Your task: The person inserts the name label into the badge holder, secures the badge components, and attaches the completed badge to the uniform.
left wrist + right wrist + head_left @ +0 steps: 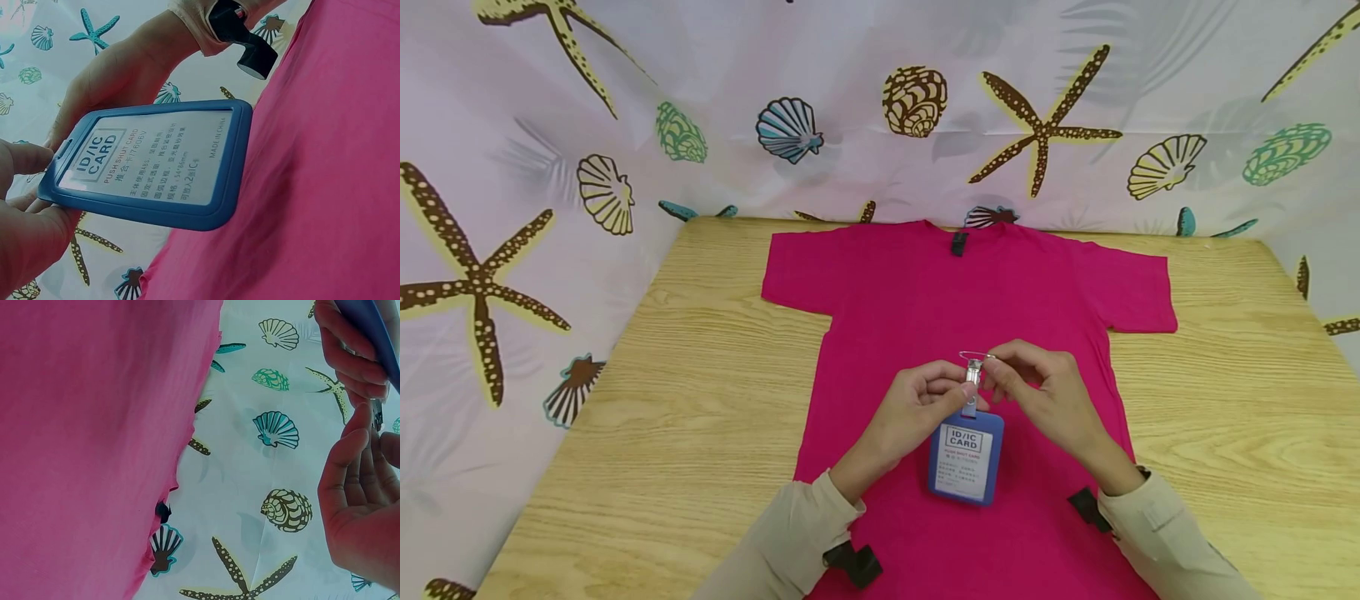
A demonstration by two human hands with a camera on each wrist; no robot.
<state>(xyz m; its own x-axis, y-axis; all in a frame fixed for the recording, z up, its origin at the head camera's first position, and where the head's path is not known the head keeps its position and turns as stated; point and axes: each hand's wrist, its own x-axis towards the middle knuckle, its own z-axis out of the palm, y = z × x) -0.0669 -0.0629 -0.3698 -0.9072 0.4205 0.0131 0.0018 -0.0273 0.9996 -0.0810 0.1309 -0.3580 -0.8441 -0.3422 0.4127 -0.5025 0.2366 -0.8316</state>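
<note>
A blue ID badge holder [964, 490] hangs face-up over a pink T-shirt, its card window reading "ID/IC CARD". From its top edge rises a short strap with a metal clip [973, 372], and my left hand [917, 404] pinches this between thumb and fingers. A thin wire pin [970, 354] arches above the clip; my right hand [1052, 392] pinches its right end between thumb and forefinger. The left wrist view shows the holder [156, 215] close up, with fingers at its top end. In the right wrist view, both hands meet around the clip [377, 415].
The pink T-shirt [910, 308] lies spread on a wooden table [715, 375], collar and black neck label [959, 243] toward the back. Behind the table hangs a cloth [857, 50] printed with shells and starfish. Black straps [853, 564] sit at both wrists.
</note>
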